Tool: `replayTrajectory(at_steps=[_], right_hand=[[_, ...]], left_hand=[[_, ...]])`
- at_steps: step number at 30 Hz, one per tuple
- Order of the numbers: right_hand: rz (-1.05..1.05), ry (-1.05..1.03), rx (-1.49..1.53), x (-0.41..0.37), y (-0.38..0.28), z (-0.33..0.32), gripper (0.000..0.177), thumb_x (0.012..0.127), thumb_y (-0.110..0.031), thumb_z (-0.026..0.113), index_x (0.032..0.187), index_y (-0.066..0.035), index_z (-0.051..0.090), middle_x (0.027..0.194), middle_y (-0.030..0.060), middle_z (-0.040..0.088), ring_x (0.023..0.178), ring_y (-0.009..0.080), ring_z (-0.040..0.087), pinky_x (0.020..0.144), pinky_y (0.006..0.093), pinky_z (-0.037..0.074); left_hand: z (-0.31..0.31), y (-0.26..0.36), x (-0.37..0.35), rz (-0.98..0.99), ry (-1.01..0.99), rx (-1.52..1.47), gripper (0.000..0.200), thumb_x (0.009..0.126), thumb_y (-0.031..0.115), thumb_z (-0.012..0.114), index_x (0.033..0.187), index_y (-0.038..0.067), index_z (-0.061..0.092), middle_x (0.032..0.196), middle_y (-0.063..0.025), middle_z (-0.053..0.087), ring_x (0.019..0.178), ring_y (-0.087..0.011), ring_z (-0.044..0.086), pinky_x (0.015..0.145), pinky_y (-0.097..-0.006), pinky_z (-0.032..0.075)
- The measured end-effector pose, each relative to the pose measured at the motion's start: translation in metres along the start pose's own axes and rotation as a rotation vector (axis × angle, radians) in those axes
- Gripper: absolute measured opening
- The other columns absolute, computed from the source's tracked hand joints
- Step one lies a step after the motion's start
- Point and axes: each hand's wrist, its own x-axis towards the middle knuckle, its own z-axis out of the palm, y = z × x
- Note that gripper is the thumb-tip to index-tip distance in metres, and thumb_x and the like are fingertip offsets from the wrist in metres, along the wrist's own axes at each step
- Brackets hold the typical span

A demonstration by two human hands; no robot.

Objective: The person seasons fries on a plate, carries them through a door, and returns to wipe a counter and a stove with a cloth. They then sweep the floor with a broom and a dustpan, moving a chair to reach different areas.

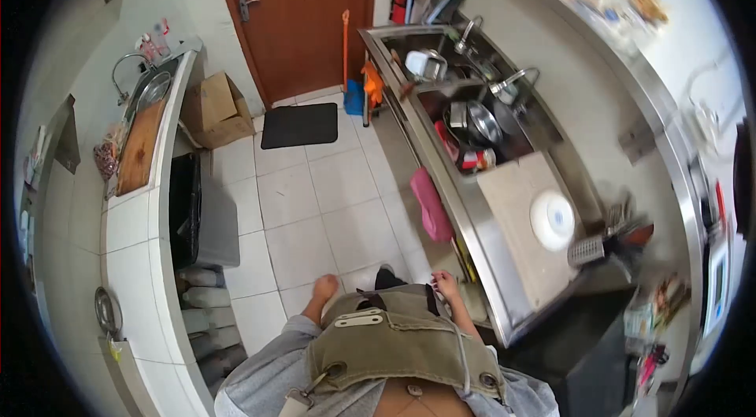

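My left hand (pixel 325 288) hangs low beside the olive apron (pixel 394 338), its fingers curled; what it holds, if anything, cannot be made out. On the other side of the apron my right hand (pixel 445 285) hangs near the front edge of the steel sink counter (pixel 482 259), fingers partly bent and small in view. Near that hand a pink cloth (pixel 431 204) drapes over the counter's front rail. A white bowl (pixel 552 219) rests upside down or flat on a beige board (pixel 520 212) on the counter.
Pans fill the double sink (pixel 504 129) on the right. A black mat (pixel 299 126) lies before the brown door (pixel 299 23). At left are a cardboard box (pixel 216 110), a grey bin (pixel 216 216) and a tiled counter (pixel 130 252) with a wooden board (pixel 142 148).
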Motion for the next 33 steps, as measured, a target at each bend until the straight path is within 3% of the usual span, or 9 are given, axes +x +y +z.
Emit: replayTrajectory(at_steps=[3,8,11,17,21,24,27,29,33], right_hand=[[-0.332,-0.187,-0.145,0.088,-0.087,-0.001,0.017,0.091,-0.018,0.043,0.090,-0.006,0.055,0.065,0.0020,0.054,0.053,0.0093,0.049,0.047,0.0238,0.041],[-0.473,-0.423,-0.369,0.206,-0.211,0.033,0.016,0.092,-0.013,0.041,0.094,-0.002,0.053,0.071,0.0046,0.055,0.059,0.0107,0.051,0.054,0.0249,0.042],[-0.381,-0.517,-0.258,0.252,-0.281,0.074,0.017,0.087,-0.014,0.046,0.095,-0.003,0.056,0.077,0.0058,0.058,0.068,0.0141,0.056,0.061,0.0278,0.046],[-0.158,-0.575,-0.080,0.363,-0.402,0.161,0.019,0.090,-0.017,0.045,0.104,-0.005,0.053,0.081,0.0030,0.057,0.069,0.0113,0.055,0.063,0.0250,0.045],[-0.328,-0.664,-0.137,0.429,-0.491,0.176,0.019,0.091,-0.016,0.044,0.104,-0.006,0.051,0.083,0.0033,0.056,0.069,0.0116,0.054,0.063,0.0244,0.044],[-0.574,-0.550,-0.025,0.490,-0.552,0.169,0.016,0.090,-0.011,0.044,0.103,-0.005,0.051,0.080,0.0022,0.056,0.069,0.0104,0.053,0.064,0.0242,0.045],[-0.511,-0.303,-0.121,0.529,-0.629,0.159,0.015,0.090,-0.007,0.042,0.102,-0.004,0.051,0.078,0.0023,0.057,0.067,0.0091,0.052,0.064,0.0241,0.045],[-0.566,-0.196,-0.028,0.559,-0.667,0.151,0.016,0.092,-0.017,0.045,0.101,-0.006,0.053,0.081,0.0044,0.059,0.065,0.0101,0.053,0.062,0.0237,0.045],[-0.633,0.107,0.073,0.639,-0.732,0.127,0.022,0.091,-0.026,0.048,0.098,-0.008,0.057,0.081,0.0034,0.060,0.069,0.0106,0.056,0.060,0.0239,0.045]], left_hand=[[-0.040,-0.001,0.052,-0.374,0.508,-0.576,0.023,0.087,0.017,0.043,0.073,0.005,0.056,0.064,-0.0080,0.058,0.055,-0.0171,0.056,0.048,-0.0297,0.043],[-0.086,0.019,0.056,-0.675,0.586,-0.949,0.023,0.088,0.018,0.037,0.082,0.005,0.054,0.064,-0.0050,0.057,0.054,-0.0129,0.054,0.044,-0.0246,0.041],[-0.008,-0.086,0.007,-0.779,0.421,-0.856,0.023,0.086,0.023,0.041,0.085,0.005,0.055,0.070,-0.0060,0.059,0.053,-0.0146,0.054,0.045,-0.0263,0.042],[-0.046,-0.068,0.055,-1.190,0.248,-0.862,0.023,0.086,0.024,0.042,0.084,0.006,0.056,0.069,-0.0071,0.059,0.055,-0.0159,0.054,0.047,-0.0287,0.044],[-0.110,-0.096,0.200,-1.081,0.320,-0.940,0.023,0.086,0.024,0.042,0.084,0.006,0.057,0.069,-0.0079,0.059,0.056,-0.0167,0.055,0.048,-0.0302,0.044],[-0.177,-0.129,0.357,-0.676,0.496,-1.030,0.023,0.086,0.024,0.043,0.083,0.007,0.058,0.068,-0.0084,0.059,0.056,-0.0173,0.055,0.048,-0.0314,0.045],[-0.282,-0.187,0.595,-0.489,0.308,-0.622,0.030,0.087,0.029,0.041,0.099,0.007,0.058,0.083,-0.0039,0.060,0.063,-0.0135,0.053,0.055,-0.0261,0.046],[-0.378,-0.040,0.717,-0.459,0.378,-0.665,0.029,0.089,0.027,0.044,0.105,0.007,0.056,0.089,-0.0030,0.060,0.072,-0.0114,0.055,0.061,-0.0239,0.045],[-0.444,0.082,0.842,-0.140,0.397,-0.781,0.021,0.091,0.017,0.042,0.105,0.006,0.054,0.090,-0.0020,0.059,0.079,-0.0089,0.054,0.065,-0.0205,0.041]])
